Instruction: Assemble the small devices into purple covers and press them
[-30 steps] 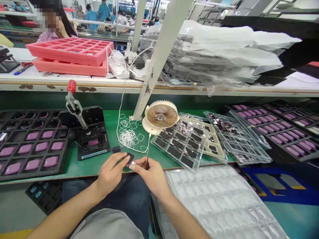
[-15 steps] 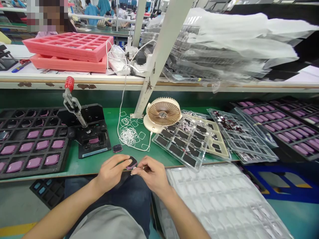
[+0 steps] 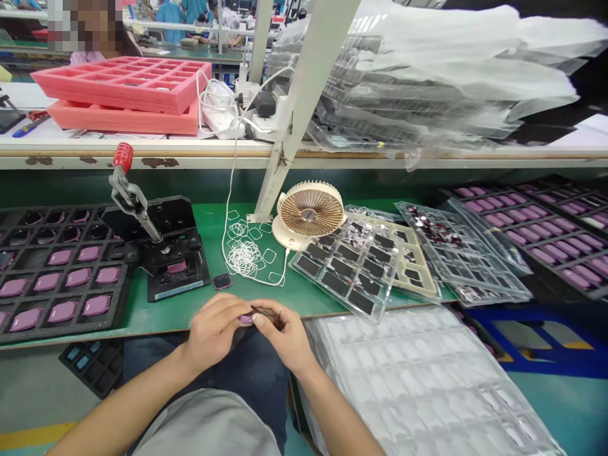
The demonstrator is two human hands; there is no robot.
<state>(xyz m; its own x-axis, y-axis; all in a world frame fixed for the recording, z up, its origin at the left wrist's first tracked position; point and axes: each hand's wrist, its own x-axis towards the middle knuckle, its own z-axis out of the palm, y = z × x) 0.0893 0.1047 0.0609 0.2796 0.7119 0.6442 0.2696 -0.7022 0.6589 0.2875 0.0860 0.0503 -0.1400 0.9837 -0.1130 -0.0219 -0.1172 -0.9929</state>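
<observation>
Between both hands, just over the bench's front edge, is a small purple watch case (image 3: 246, 318), mostly covered by fingers. My left hand (image 3: 213, 326) is closed around its left side. My right hand (image 3: 281, 332) is closed at its right side, with the thumb pressed against it; whether a smaller part is pinched there is hidden. On the green bench just beyond lies another watch case (image 3: 222, 281) with a dark face. A black clamp press (image 3: 166, 250) with a red-tipped lever stands to the left, a purple case in its nest.
At left, a black foam tray (image 3: 61, 326) holds purple cases. Thin white rings (image 3: 244, 258) lie in a pile near a small fan (image 3: 311, 215). Clear trays (image 3: 349, 272) sit to the right, above a stack of white blister trays (image 3: 408, 380). A slanted post (image 3: 289, 126) rises behind.
My hands have drawn together around the case. It has turned so its purple side shows instead of its dark face. The view has shifted slightly.
</observation>
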